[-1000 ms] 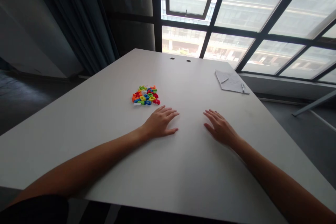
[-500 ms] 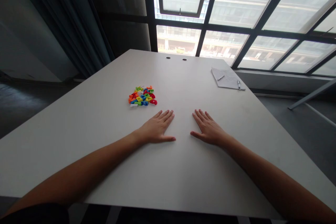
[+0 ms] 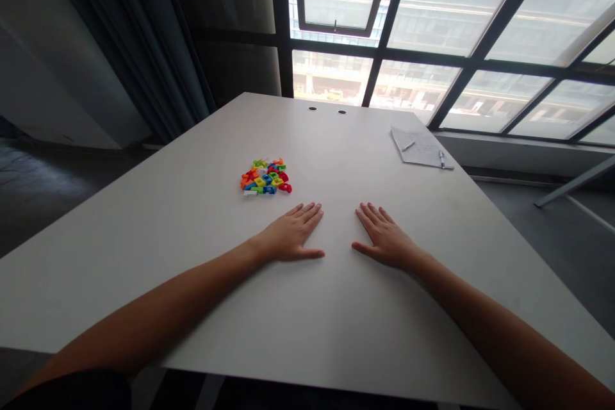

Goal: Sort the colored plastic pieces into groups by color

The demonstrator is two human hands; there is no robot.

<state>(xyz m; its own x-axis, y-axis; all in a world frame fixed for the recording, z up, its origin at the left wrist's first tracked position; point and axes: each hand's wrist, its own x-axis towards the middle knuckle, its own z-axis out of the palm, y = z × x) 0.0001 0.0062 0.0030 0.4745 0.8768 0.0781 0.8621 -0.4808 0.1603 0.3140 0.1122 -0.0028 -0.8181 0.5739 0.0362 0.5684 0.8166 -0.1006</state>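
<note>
My left hand [image 3: 294, 234] lies flat on the white table [image 3: 307, 320], palm down, thumb spread away from the fingers. Opposite it, my right hand [image 3: 384, 237] rests the same way, apart from the left. Neither holds anything. Just beyond the left fingertips is a pile of small plastic building pieces [image 3: 266, 178] in red, orange, yellow, green, blue and white. The hand does not touch the pile.
Toward the far right of the table lies a sheet of paper [image 3: 420, 146] with writing, with a pen [image 3: 408, 146] and another pen-like item [image 3: 442, 159] on it. Two round holes [image 3: 312, 109] sit near the far edge. Windows [image 3: 336, 77] and a dark curtain [image 3: 144, 45] stand behind.
The camera view has shifted slightly, so everything appears a little further right and lower. Both hands stay flat in place, and the pile is unchanged.
</note>
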